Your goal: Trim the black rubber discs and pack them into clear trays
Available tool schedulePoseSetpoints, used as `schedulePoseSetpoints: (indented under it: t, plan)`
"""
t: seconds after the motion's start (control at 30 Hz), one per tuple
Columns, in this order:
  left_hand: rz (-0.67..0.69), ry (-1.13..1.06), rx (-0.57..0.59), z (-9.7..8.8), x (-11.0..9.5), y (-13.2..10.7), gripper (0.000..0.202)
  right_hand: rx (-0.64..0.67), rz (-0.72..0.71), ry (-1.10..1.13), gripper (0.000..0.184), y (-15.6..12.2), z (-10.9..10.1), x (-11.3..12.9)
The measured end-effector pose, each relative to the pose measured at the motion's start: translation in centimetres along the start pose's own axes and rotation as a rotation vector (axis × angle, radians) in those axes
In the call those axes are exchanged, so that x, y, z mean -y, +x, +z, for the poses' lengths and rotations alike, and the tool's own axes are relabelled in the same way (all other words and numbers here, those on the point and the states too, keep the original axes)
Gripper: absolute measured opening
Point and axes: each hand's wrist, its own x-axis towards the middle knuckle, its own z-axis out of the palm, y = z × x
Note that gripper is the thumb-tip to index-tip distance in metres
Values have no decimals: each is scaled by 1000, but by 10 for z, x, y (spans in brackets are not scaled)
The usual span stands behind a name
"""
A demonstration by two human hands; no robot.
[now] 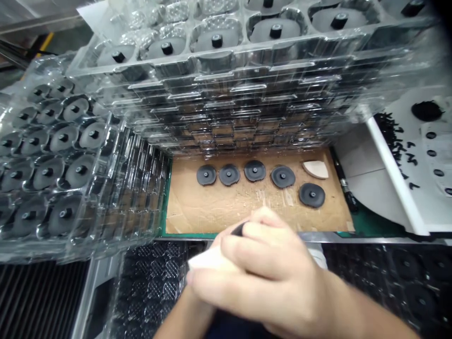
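Near cardboard (197,207) bearing 5 dark discs (256,175), the right hand (278,263) has fingers clamped on a white piece (211,260); the left hand (226,232) is mostly hidden, its grip impossible to tell.

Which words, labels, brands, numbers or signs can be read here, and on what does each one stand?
None can be read.
Pen-like tool: pale marks, too small and blurred to read.
Discs: pale marks on stem tops, too small to read.
White piece in hand: blurred, no text visible.
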Motion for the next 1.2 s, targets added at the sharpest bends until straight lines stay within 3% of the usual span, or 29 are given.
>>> schedulePoseSetpoints:
  t: [0.07,0.17,0.23,0.4,0.5,0.6,0.67,0.7,0.77,0.87,0.9,1.03,1.13,1.2]
  plan:
    - [5,-1,36,3,-3,1,31,-36,72,66,29,-1,-1,-11]
    - [-3,-76,72,5,-11,1,47,-93,425,66,23,-17,6,-40]
    - [-7,-124,67,4,-15,0,50,-62,578,65,22,-37,21,-57]
    - [-22,-99,83,-3,-19,1,52,22,654,64,20,-82,68,-74]
    - [-26,-82,91,-2,-18,2,50,-7,686,75,22,-75,60,-67]
    - [4,-88,94,1,-14,3,46,-221,666,81,23,-45,34,-42]
    - [26,-86,90,2,-11,4,45,-374,546,60,23,-23,22,-19]
    - [34,-80,81,1,-10,4,44,-375,454,47,23,-14,19,-9]
    - [48,-59,49,-2,-9,5,40,-245,302,67,25,-3,20,6]
    - [96,-33,-22,-6,-9,4,42,32,287,159,22,2,24,11]
    - [99,-23,-25,-6,-9,4,46,52,303,151,21,2,26,10]
    - [71,-37,57,-4,-9,1,49,-209,248,-1,26,2,31,6]
    - [97,-78,108,-7,-11,-2,43,-64,212,150,23,-9,24,9]
    - [77,-95,129,-8,-13,-3,44,40,296,172,21,-19,15,11]
